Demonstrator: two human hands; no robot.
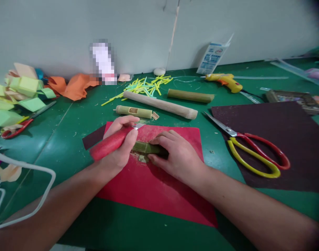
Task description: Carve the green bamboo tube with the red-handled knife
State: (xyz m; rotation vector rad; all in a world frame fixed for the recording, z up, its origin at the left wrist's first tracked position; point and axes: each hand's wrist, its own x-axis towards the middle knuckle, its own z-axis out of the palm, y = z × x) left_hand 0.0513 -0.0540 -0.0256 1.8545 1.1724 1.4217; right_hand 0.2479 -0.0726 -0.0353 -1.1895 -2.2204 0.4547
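Observation:
My left hand is closed around the thick red handle of a craft knife, its short blade pointing right and away from me. My right hand grips a green bamboo tube that lies flat on a red sheet. The blade is above the tube's left end, seemingly apart from it. A small square chip and fine shavings lie beside the tube. Just beyond the sheet is a pale bamboo piece with a rectangular opening cut in it.
Scissors lie on a dark sheet at right. Farther back are a long pale stick, another bamboo tube, yellow-green strips and a yellow glue gun. Folded paper and red-handled scissors are left.

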